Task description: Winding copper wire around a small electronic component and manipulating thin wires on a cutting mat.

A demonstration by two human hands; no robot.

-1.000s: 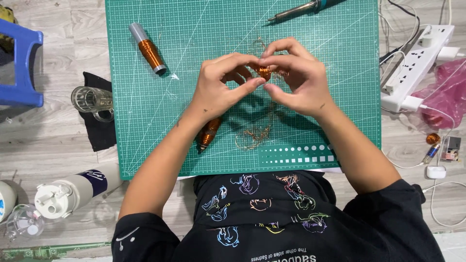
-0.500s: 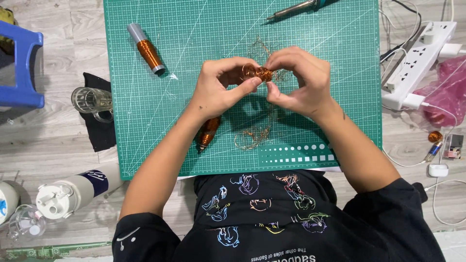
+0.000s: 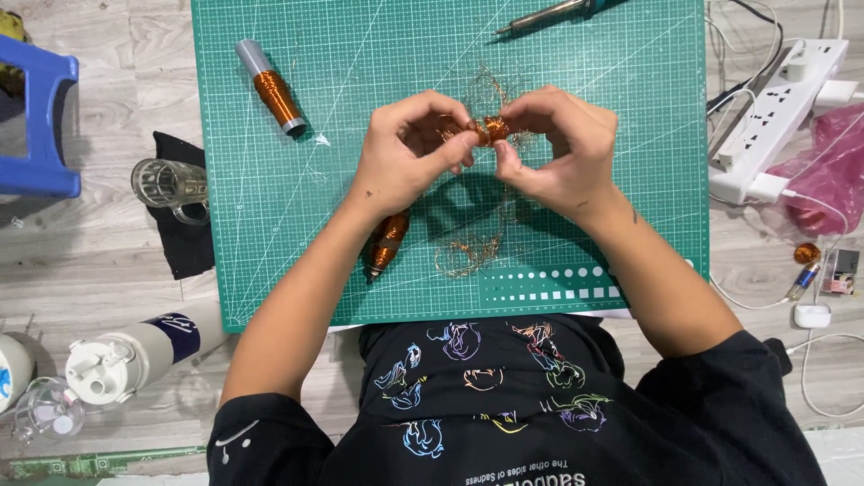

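I see the mat (image 3: 270,225) on the floor (image 3: 117,234). My hands (image 3: 405,148) (image 3: 562,148) meet over its middle, a coil (image 3: 486,129) between them. A spool (image 3: 272,87) lies near the mat's far left corner, an iron (image 3: 549,15) at its far edge. A second coil (image 3: 387,241) and loose wire (image 3: 468,252) lie toward the near edge. Left of the mat are a glass (image 3: 171,187) and a bottle (image 3: 135,355); right, a power strip (image 3: 778,117).

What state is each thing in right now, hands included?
Left hand: pinching the small copper coil.
Right hand: pinching the same coil.
Small copper coil: held above the mat, loose wire trailing.
Loose wire tangle: lying on the green cutting mat.
Grey-capped copper spool: lying on its side.
Second spool: lying by the left wrist.
Soldering iron: lying untouched.
Glass mug: tipped on its side.
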